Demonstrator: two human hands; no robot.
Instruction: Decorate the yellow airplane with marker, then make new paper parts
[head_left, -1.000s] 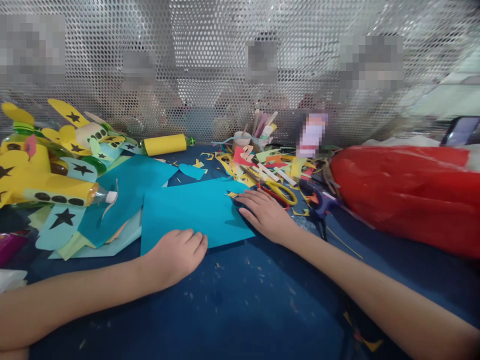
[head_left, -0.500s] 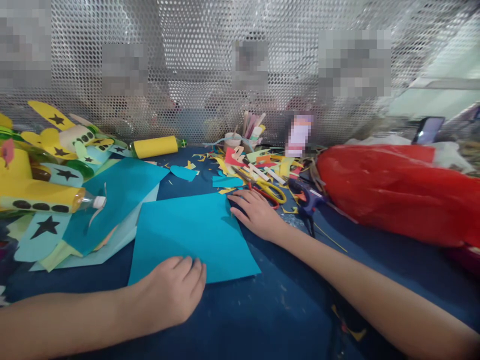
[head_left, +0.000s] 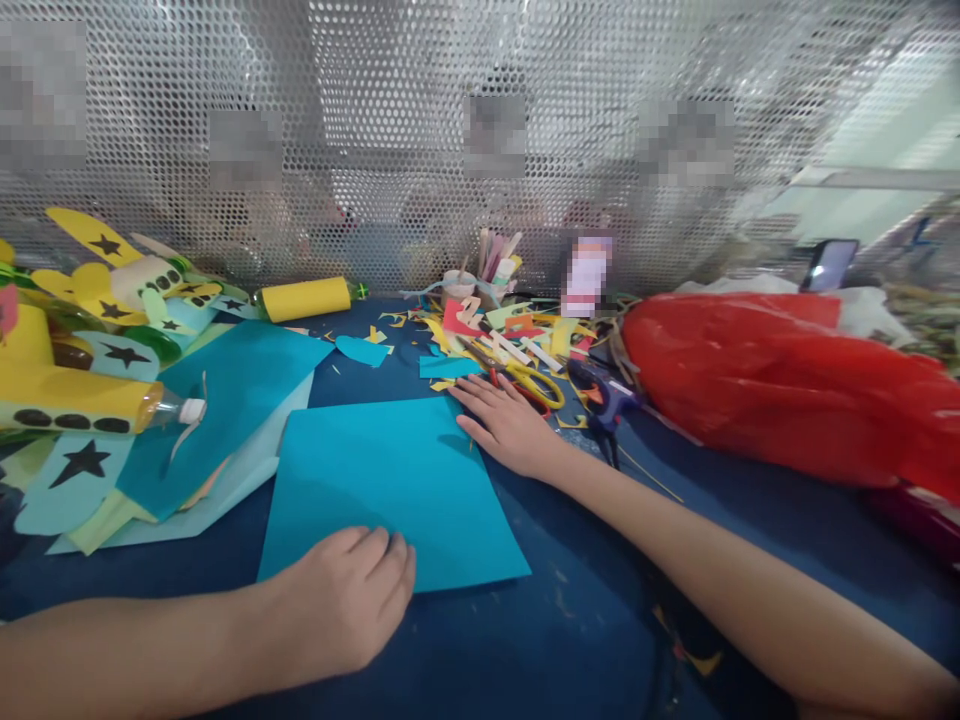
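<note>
A blue sheet of paper (head_left: 375, 480) lies flat on the dark blue table in front of me. My left hand (head_left: 352, 600) rests on its near edge with the fingers curled inward. Whatever those fingers hold, if anything, is hidden under the hand. At the sheet's far right corner, my right hand (head_left: 506, 425) lies palm down with its fingers stretched out. A thin, pointed bit shows by its thumb, too small to name. Just beyond the right fingers are yellow-handled scissors (head_left: 541, 384) and a piece of blue paper (head_left: 450, 367).
Bottle airplanes (head_left: 82, 395) and more paper sheets (head_left: 225, 400) crowd the left. Paper scraps (head_left: 517, 325), a cup of sticks (head_left: 457, 288) and a dark glue gun (head_left: 606, 398) lie beyond the right hand. A red plastic bag (head_left: 750, 380) is at right.
The camera view has shifted slightly. Both hands stay at about the same places on the blue sheet, and nothing has visibly been picked up or let go.
</note>
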